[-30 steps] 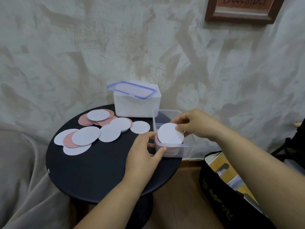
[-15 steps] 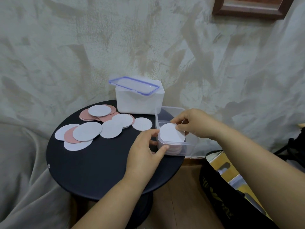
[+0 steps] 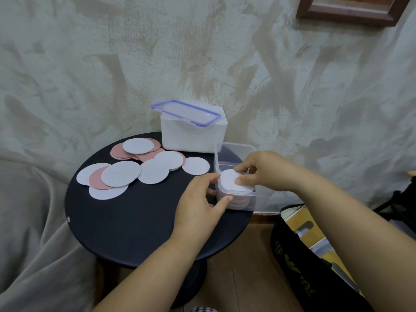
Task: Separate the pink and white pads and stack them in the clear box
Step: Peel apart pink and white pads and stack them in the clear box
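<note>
Right hand [image 3: 267,171] pinches round white pad [image 3: 231,182] inside clear plastic box [image 3: 236,147] at right tabletop [image 3: 135,221] edge. Left hand [image 3: 198,199] grips box wall.

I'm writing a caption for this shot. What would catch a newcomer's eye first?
Both hands meet at the clear plastic box on the round black table's right edge: the right hand presses a round white pad onto the stack inside, the left hand steadies the box. Loose pink and white pads are scattered behind.
</note>
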### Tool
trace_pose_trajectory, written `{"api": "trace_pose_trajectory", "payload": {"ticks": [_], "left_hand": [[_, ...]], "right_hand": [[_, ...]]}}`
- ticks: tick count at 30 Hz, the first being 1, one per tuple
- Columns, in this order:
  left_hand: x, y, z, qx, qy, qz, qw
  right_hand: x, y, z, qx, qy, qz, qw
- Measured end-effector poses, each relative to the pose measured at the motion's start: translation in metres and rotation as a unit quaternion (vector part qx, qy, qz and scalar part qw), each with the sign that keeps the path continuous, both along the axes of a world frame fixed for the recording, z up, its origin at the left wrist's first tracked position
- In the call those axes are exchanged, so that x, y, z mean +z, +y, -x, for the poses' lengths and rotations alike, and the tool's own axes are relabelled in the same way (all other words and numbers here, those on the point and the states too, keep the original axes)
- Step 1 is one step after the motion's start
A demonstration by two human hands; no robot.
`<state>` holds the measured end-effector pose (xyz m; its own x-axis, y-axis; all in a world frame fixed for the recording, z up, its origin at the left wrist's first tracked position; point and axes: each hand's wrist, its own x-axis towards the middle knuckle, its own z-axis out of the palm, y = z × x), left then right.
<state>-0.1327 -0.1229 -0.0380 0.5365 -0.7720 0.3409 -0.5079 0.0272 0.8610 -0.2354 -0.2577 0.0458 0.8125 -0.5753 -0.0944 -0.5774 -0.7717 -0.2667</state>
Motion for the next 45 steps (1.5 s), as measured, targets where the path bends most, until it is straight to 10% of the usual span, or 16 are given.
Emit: {"api": "trace_pose_trajectory", "payload": {"ticks": [7,17,30,45], "left_hand": [[0.002,0.010,-0.003,-0.023,0.036,0.006,0.999],[0.014,0.076,-0.087,0.123,-0.055,-0.012,0.991],[-0.007,0.080,-0.148,0.072,-0.274,-0.249,0.926],[-0.010,0.107,-0.101,-0.014,-0.333,-0.106,0.937]], "right_hand": [[0.001,0.003,0.001,0.006,0.034,0.043,0.998],[0.006,0.043,-0.042,0.105,-0.187,0.056,0.975],[-0.076,0.078,-0.128,0.115,-0.061,0.011,0.991],[-0.083,0.093,-0.049,0.084,-0.107,0.038,0.990]]}}
